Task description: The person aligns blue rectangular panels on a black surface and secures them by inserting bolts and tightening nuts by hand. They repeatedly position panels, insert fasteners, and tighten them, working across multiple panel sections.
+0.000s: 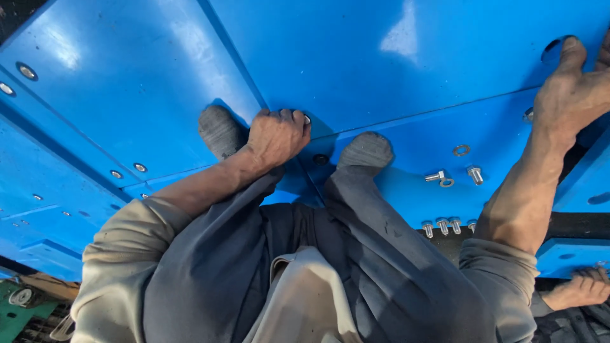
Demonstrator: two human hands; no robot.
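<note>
1. Squatting on big blue panels [394, 70], the person works a bolt at the centre seam.
2. Left hand [277, 136] is clenched over that bolt [307, 119].
3. Right hand [572, 89] is splayed flat, grasping nothing, by a far-right hole.
4. Bolts on the left [27, 71] look seated; loose bolts [445, 225] and a washer [461, 150] wait near the right.
</note>
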